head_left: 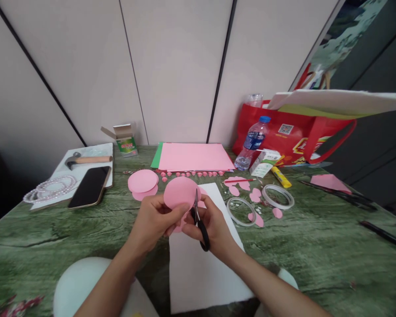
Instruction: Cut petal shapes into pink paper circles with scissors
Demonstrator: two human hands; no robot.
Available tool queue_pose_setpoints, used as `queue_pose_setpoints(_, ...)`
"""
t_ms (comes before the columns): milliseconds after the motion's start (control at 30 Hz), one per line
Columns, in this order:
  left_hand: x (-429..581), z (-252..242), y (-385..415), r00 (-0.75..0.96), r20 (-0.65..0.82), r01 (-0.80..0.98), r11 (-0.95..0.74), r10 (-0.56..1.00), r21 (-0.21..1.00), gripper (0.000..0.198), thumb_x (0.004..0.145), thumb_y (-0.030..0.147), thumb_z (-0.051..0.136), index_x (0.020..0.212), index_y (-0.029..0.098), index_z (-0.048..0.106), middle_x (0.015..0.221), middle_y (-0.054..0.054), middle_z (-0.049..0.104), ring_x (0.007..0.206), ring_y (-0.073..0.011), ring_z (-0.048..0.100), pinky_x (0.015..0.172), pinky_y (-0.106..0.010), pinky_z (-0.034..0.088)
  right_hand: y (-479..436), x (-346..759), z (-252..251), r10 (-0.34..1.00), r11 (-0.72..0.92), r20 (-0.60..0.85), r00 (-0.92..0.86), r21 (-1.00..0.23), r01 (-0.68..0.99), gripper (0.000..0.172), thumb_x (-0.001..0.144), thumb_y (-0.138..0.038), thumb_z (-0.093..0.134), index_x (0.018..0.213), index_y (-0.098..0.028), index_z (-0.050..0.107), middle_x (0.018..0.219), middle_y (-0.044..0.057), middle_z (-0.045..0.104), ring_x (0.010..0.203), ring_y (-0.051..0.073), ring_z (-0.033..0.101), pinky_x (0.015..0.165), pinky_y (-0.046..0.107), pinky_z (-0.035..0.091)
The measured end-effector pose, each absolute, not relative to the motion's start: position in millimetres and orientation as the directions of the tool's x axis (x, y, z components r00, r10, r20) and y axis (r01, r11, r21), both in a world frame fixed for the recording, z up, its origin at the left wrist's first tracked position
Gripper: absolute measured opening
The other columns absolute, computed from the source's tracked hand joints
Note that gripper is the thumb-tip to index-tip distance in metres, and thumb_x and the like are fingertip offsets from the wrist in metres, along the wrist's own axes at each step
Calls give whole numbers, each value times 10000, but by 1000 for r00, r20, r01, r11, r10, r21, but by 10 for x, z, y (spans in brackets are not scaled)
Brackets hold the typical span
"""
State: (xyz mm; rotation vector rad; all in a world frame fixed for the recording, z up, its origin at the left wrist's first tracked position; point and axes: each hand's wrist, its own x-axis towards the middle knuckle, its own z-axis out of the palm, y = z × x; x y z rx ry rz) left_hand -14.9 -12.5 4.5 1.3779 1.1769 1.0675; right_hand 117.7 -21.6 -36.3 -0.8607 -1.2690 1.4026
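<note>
My left hand [156,215] pinches a round piece of pink paper [179,192] between thumb and fingers, above a white sheet. In my right hand [214,224] is a pair of scissors [203,233] with black handles. Their blades point up and away, at the right edge of the pink circle. More pink paper shows partly behind and below my hands. To the left of them, pink paper circles [142,180] lie stacked on the table. The white sheet [204,273] lies flat under my hands.
Pink sheets [194,156] lie at the back behind a row of small pink pieces. Tape rolls [277,197], a glue stick [281,177], a bottle [252,143] and a red bag [284,132] are right. A phone [90,187], hammer [92,160] and bead strings [49,189] are left.
</note>
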Motion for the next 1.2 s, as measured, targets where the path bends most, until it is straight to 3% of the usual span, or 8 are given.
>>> queue_pose_setpoints(333, -170, 60, -124, 145, 25, 102, -40, 989, 994, 221, 656, 269, 617, 512, 137, 515, 348, 73, 400, 289, -24, 299, 293, -152, 201, -224, 1188, -346, 972, 2, 55, -230, -974, -226, 552, 536, -180, 712, 971, -207, 373, 504, -108, 437, 444, 54, 362, 441, 174, 283)
queue_pose_setpoints(700, -192, 55, -106, 129, 56, 74, -65, 990, 995, 238, 669, 259, 619, 513, 133, 490, 353, 84, 373, 294, -11, 295, 293, -135, 207, -217, 1199, -339, 972, -32, 19, -233, -977, -210, 542, 554, -224, 699, 979, -199, 363, 483, -96, 493, 412, 61, 406, 405, 166, 309)
queue_pose_setpoints(867, -195, 86, -108, 132, 61, 61, -69, 989, 996, 264, 687, 254, 604, 500, 134, 461, 369, 74, 414, 290, -18, 341, 292, -133, 239, -216, 1196, -340, 980, -29, 5, -201, -986, -167, 540, 540, -233, 706, 959, -211, 365, 441, -112, 477, 364, 61, 392, 364, 155, 293)
queue_pose_setpoints(1033, -175, 92, -97, 228, 3, -31, 4, 974, 1000, 190, 746, 284, 533, 612, 150, 516, 447, 50, 518, 284, -49, 415, 273, -149, 284, -220, 1186, -341, 972, -20, 16, -234, -988, -152, 538, 546, -240, 703, 965, -203, 367, 446, -108, 486, 358, 68, 409, 350, 160, 314)
queue_pose_setpoints(1200, -172, 47, -91, 170, 17, 18, -20, 985, 1000, 270, 713, 283, 575, 503, 127, 512, 380, 44, 477, 266, -39, 380, 269, -147, 265, -228, 1167, -349, 967, -53, -12, -256, -986, -156, 523, 548, -207, 700, 957, -209, 375, 451, -106, 495, 369, 65, 418, 369, 158, 313)
